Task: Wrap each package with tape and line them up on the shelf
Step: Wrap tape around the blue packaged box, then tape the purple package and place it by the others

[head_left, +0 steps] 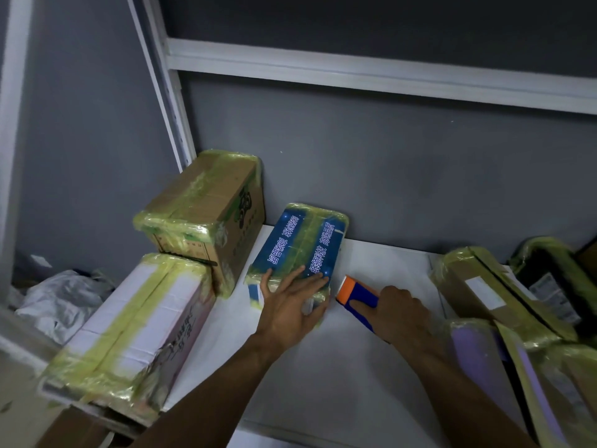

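A blue package [300, 244] with white lettering, wrapped in yellowish tape, lies on the white shelf [323, 367] against the grey back wall. My left hand [290, 305] lies on its near end, fingers straight over the top and thumb at the left corner. My right hand [399, 313] grips a blue and orange tape dispenser [357, 294] just right of the package, resting on the shelf.
A taped brown carton [206, 205] and a taped white box [135, 321] stand at the left. Several taped packages [497, 292] are piled at the right. Crumpled plastic [61, 302] lies off the shelf at far left. An upper shelf beam [355, 71] crosses overhead.
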A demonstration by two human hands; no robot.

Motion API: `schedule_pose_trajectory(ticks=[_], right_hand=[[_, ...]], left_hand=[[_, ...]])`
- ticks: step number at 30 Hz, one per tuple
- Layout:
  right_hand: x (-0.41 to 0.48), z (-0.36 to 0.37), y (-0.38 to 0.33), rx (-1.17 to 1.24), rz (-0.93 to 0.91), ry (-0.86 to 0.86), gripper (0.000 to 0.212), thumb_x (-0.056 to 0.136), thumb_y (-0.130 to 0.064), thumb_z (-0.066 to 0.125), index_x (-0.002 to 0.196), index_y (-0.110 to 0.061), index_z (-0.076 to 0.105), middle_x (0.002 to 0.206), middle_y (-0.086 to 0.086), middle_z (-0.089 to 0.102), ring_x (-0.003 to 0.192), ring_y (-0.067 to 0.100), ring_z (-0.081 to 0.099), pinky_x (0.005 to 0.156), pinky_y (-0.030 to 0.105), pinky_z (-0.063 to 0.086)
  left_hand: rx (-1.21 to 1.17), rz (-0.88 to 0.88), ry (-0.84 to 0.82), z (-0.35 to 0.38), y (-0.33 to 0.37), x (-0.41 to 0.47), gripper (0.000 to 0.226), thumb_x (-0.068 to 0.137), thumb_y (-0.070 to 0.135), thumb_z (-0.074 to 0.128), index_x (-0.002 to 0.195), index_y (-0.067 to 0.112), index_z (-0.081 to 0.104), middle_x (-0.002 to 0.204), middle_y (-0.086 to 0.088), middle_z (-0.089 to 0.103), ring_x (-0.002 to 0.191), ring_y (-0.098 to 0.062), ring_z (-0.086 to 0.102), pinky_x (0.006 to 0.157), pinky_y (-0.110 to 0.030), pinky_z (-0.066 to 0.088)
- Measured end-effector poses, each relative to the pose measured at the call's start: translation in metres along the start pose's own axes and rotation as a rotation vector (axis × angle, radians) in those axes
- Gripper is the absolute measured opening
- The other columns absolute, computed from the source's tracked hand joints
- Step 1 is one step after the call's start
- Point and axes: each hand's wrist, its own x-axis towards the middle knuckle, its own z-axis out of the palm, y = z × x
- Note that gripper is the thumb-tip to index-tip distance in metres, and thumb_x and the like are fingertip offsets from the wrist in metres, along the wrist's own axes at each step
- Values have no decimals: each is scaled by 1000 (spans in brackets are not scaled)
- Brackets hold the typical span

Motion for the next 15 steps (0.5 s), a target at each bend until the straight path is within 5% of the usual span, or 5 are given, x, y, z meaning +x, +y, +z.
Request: schedule_pose_trajectory(ticks=[6, 10, 15], right_hand=[[-6, -15, 19, 131, -18, 72, 63, 83, -84, 50, 81, -21, 49, 77, -5, 57, 70, 14, 61, 59, 26, 47], [-14, -26, 24, 237, -15, 84, 59, 81, -85, 53, 73, -27, 45, 68, -11, 53, 60, 3, 55, 50, 20, 36], [-26, -39, 23, 448, 0, 50, 65, 73, -86, 49, 73, -22, 53, 63, -7, 59, 58, 6, 60, 52, 20, 40]], left_hand=[[253, -151, -138, -5, 6, 15, 50, 106, 55, 25, 154, 43, 36, 162, 23, 28, 157, -16, 6, 106, -59, -37], [289, -224, -150, 1, 1, 27, 55, 107, 54, 18, 160, 38, 22, 167, 19, 19, 157, -19, -1, 106, -61, -32], [245, -263, -173, 7, -14, 45, 57, 107, 54, 18, 161, 34, 19, 169, 13, 13, 157, -20, -7, 118, -67, -12]])
